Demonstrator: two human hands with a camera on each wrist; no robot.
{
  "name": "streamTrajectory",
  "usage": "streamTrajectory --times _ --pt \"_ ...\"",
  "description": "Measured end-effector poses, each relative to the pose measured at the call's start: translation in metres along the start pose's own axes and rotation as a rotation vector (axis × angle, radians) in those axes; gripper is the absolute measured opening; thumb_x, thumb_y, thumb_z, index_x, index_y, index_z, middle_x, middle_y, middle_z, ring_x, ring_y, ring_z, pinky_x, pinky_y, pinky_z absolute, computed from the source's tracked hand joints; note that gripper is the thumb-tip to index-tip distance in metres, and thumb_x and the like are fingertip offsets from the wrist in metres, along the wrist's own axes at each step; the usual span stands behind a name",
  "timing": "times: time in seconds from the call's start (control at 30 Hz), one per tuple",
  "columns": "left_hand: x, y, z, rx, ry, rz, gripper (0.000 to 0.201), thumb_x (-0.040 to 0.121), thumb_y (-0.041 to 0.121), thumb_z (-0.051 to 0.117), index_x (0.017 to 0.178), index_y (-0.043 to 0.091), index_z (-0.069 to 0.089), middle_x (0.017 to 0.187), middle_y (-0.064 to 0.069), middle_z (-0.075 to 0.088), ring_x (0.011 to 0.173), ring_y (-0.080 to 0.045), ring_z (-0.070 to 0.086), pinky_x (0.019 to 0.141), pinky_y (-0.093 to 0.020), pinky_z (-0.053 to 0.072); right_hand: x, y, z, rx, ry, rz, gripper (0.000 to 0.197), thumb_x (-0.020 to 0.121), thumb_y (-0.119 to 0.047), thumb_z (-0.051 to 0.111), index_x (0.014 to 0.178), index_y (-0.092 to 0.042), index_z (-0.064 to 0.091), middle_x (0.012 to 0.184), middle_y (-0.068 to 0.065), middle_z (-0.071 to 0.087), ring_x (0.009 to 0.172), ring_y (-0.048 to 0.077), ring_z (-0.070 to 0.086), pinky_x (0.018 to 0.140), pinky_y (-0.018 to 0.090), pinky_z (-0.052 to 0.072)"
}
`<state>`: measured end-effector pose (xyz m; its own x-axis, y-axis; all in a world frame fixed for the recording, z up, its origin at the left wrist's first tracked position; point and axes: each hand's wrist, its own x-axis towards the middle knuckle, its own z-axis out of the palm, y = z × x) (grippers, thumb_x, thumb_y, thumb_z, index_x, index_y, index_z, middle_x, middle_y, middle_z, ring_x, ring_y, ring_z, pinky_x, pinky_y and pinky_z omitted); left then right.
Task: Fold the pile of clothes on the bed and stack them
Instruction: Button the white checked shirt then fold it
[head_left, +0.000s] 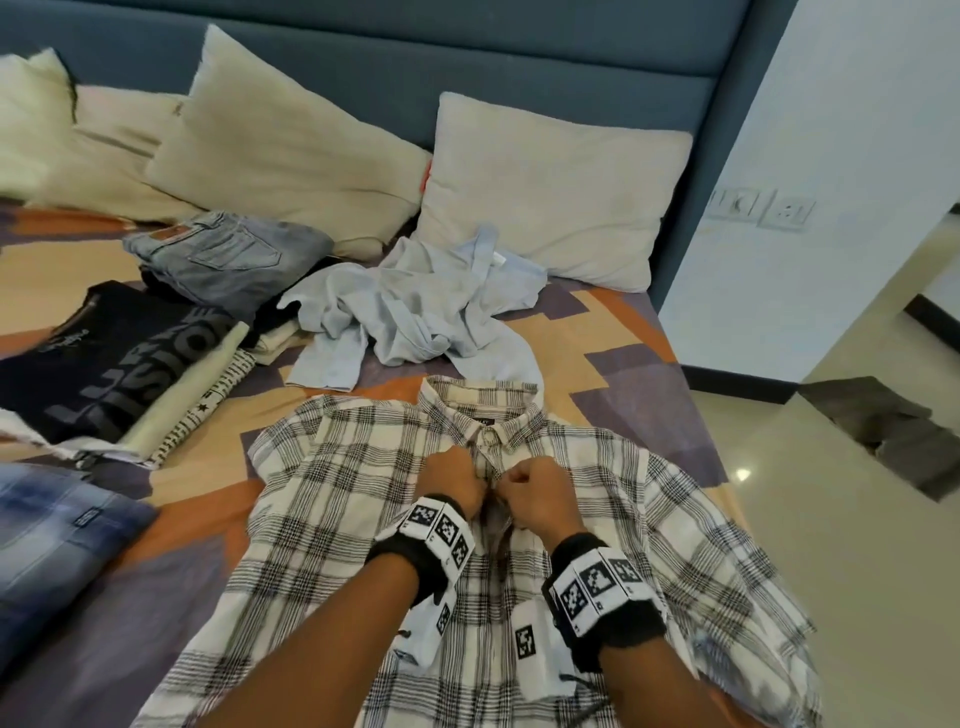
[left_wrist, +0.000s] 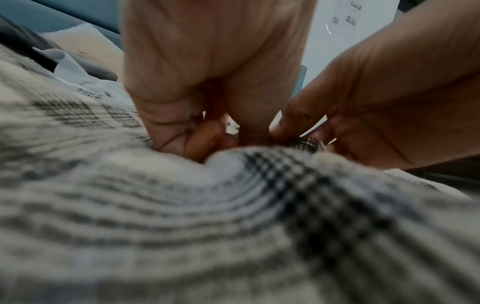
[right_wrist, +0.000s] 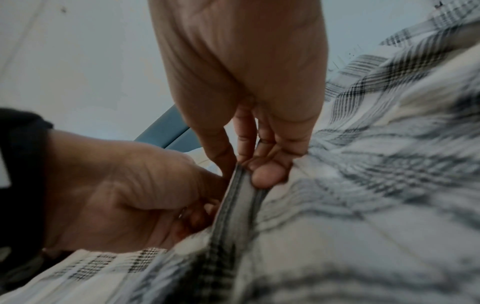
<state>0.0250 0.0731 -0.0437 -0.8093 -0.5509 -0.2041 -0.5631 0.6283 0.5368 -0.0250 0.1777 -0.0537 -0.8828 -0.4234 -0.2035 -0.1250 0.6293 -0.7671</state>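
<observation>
Plaid shirt (head_left: 519, 519) spread face up on the bed (head_left: 171, 525), collar toward 12 o'clock. Left hand (head_left: 449, 480) and right hand (head_left: 537, 496), fingers curled, pinch the front placket below the collar, nearly touching. Crumpled pale-blue shirt (head_left: 415, 306) at 12 o'clock; folded clothes stack (head_left: 119, 358) at 10 o'clock.

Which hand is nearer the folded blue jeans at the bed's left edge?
Left. The left hand pinches the plaid shirt placket on the side toward the blue jeans; the right hand pinches it just beyond, farther away.
</observation>
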Motion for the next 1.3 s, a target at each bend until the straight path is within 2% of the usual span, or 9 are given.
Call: streamTrajectory --times 0.1,0.17,0.33,0.7,0.77,0.87,0.97,1.1,1.3 --pt "0.006 -0.005 -0.002 -0.037 -0.089 0.009 0.028 0.095 0.019 0.056 0.071 0.006 0.05 0.088 -0.019 0.064 0.096 -0.038 0.063 0.069 -0.035 0.046 0.0 -0.002 0.005 0.083 -0.018 0.018 0.026 0.087 -0.006 0.063 0.063 0.001 0.061 0.06 0.01 0.052 0.057 0.023 0.052 0.06 0.048 0.056" --pt "0.01 -0.01 -0.005 -0.138 -0.145 -0.016 0.039 0.094 0.019 0.057 0.059 0.009 0.042 0.067 -0.017 0.056 0.076 -0.035 0.063 0.062 -0.036 0.045 -0.001 -0.004 0.006 0.182 -0.019 0.046 0.028 0.089 -0.004 0.062 0.062 -0.006 0.059 0.06 0.01 0.053 0.056 0.024 0.053 0.061 0.045 0.057" --pt "0.009 -0.019 -0.007 -0.391 -0.22 -0.01 0.041 0.093 0.01 0.055 0.053 0.007 0.051 0.036 0.005 0.047 0.029 -0.004 0.042 0.037 -0.016 0.033 -0.007 -0.005 0.003 0.279 -0.004 0.059 0.021 0.09 0.0 0.062 0.07 -0.002 0.06 0.063 0.011 0.051 0.053 0.02 0.051 0.052 0.031 0.05" --pt "0.012 -0.025 -0.002 -0.602 -0.3 -0.104 0.028 0.093 0.01 0.059 0.066 0.002 0.06 0.054 -0.008 0.056 0.05 -0.022 0.056 0.04 -0.022 0.035 -0.005 0.0 0.009 0.337 -0.012 0.107 0.02 0.091 -0.002 0.061 0.08 0.014 0.066 0.064 0.01 0.057 0.06 0.019 0.059 0.056 0.032 0.058" --pt "0.013 -0.025 0.004 -0.567 -0.234 -0.096 0.032 0.09 0.012 0.062 0.061 0.001 0.061 0.053 -0.008 0.057 0.05 -0.022 0.055 0.046 -0.027 0.041 -0.005 0.003 0.009 0.425 -0.007 0.146 0.023 0.092 -0.003 0.061 0.072 0.007 0.064 0.063 0.01 0.056 0.058 0.018 0.058 0.055 0.029 0.055" --pt "0.011 -0.025 0.011 -0.548 -0.166 -0.087 0.028 0.088 0.016 0.064 0.075 -0.009 0.068 0.065 -0.017 0.067 0.056 -0.024 0.063 0.061 -0.036 0.054 -0.005 0.005 0.004 0.637 -0.034 0.239 0.02 0.094 -0.005 0.061 0.075 0.002 0.064 0.062 0.01 0.058 0.052 0.018 0.059 0.056 0.033 0.058" --pt "0.013 -0.029 0.013 -0.583 -0.153 -0.102 0.033 0.089 0.021 0.066 0.079 -0.01 0.07 0.078 -0.024 0.071 0.073 -0.037 0.069 0.071 -0.048 0.057 -0.004 0.007 0.004 0.642 -0.057 0.245 0.015 0.091 -0.003 0.065 0.078 0.003 0.065 0.066 0.013 0.063 0.052 0.019 0.063 0.057 0.035 0.06" --pt "0.014 -0.03 0.01 -0.64 -0.164 -0.168 0.038 0.083 0.035 0.075 0.068 0.001 0.066 0.068 -0.014 0.069 0.061 -0.026 0.065 0.062 -0.033 0.056 -0.001 0.008 0.009 0.582 -0.028 0.251 0.011 0.086 0.001 0.071 0.077 0.003 0.065 0.07 0.016 0.066 0.051 0.018 0.064 0.053 0.032 0.06" --pt "0.019 -0.033 0.015 -0.695 -0.147 -0.256 0.024 0.075 0.021 0.081 0.073 -0.001 0.07 0.073 -0.016 0.073 0.065 -0.031 0.069 0.068 -0.039 0.058 -0.001 0.011 0.01 0.574 -0.074 0.264 0.013 0.082 0.01 0.071 0.073 0.002 0.065 0.068 0.013 0.065 0.054 0.018 0.063 0.055 0.033 0.061"
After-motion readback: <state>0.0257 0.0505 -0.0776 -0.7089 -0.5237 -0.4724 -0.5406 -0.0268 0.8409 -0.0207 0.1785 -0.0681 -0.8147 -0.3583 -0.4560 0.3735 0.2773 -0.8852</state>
